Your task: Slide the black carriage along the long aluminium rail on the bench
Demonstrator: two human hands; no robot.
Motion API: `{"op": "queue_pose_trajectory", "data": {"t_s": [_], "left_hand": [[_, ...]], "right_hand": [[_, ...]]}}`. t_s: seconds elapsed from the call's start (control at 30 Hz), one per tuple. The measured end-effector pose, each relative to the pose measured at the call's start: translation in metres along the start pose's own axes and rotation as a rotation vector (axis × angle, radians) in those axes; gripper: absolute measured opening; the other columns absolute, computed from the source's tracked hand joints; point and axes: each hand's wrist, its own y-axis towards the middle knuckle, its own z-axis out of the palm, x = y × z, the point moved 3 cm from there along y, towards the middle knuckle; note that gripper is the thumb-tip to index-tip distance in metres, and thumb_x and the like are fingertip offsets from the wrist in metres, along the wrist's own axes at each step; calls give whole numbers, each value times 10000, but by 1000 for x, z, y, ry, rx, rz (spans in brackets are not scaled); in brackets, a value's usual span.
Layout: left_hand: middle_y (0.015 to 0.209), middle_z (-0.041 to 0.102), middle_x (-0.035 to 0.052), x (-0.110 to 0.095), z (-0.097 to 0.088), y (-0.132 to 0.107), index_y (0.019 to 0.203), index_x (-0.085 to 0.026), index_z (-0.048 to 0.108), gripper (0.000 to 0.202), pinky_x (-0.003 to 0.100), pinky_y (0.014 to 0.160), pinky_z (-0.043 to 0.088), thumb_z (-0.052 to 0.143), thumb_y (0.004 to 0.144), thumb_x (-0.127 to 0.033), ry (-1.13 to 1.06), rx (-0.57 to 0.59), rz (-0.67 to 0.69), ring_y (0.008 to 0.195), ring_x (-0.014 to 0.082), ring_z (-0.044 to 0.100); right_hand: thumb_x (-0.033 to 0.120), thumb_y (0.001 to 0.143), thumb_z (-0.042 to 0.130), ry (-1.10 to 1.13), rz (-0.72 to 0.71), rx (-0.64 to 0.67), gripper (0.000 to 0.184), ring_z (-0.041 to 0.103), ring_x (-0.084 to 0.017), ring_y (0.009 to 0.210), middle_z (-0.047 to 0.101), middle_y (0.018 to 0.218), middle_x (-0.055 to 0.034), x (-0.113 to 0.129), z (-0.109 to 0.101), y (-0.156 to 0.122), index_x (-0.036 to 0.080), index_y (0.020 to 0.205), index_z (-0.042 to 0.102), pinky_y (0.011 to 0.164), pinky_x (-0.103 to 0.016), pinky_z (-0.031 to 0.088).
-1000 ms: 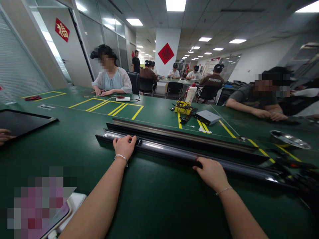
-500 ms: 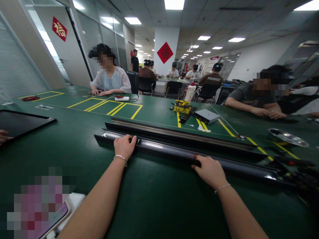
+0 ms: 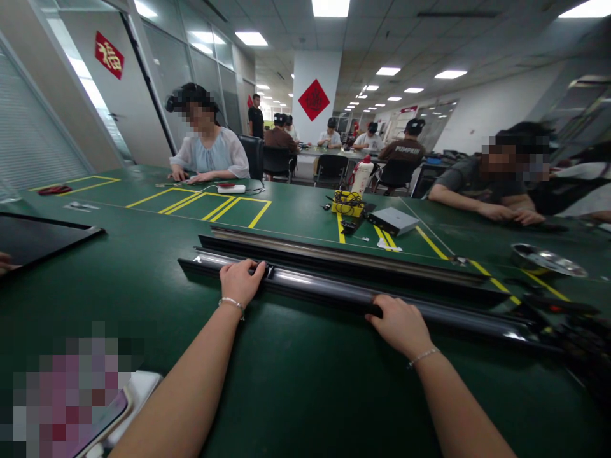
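A long, glossy black profile [image 3: 315, 287] lies slantwise across the green table in front of me. My left hand [image 3: 241, 280] is closed over its left part, thumb and fingers beside a small dark piece or notch [image 3: 270, 271] on the rounded top. Farther right, my right hand [image 3: 400, 323] grips the same profile, its fingers curled over the far side and partly hidden. A second long black profile [image 3: 344, 259] lies parallel, just behind the first.
Around me are a black panel [image 3: 52, 238] at left, a phone [image 3: 107, 423] at lower left, a grey box [image 3: 394, 221], a yellow holder with cables [image 3: 347, 202] and a metal bowl [image 3: 548, 259]. Two people sit across the table. Dark clutter [image 3: 577, 331] lies at the right end.
My left hand has slid slightly right along the profile, along with the small dark piece or notch beside it. My right hand stays about where it was. The view has shifted a little.
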Motion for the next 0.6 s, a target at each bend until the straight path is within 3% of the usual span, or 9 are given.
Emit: {"op": "queue_pose_trajectory", "data": {"t_s": [0.6], "left_hand": [[814, 655, 9, -1, 1, 0, 750, -245, 604, 400, 353, 788, 275, 312, 766, -518, -18, 18, 34, 841, 195, 555]], "right_hand": [[399, 737, 452, -11, -10, -49, 277, 477, -202, 918, 567, 996, -41, 1, 1, -3, 225, 932, 543, 737, -327, 298]]}}
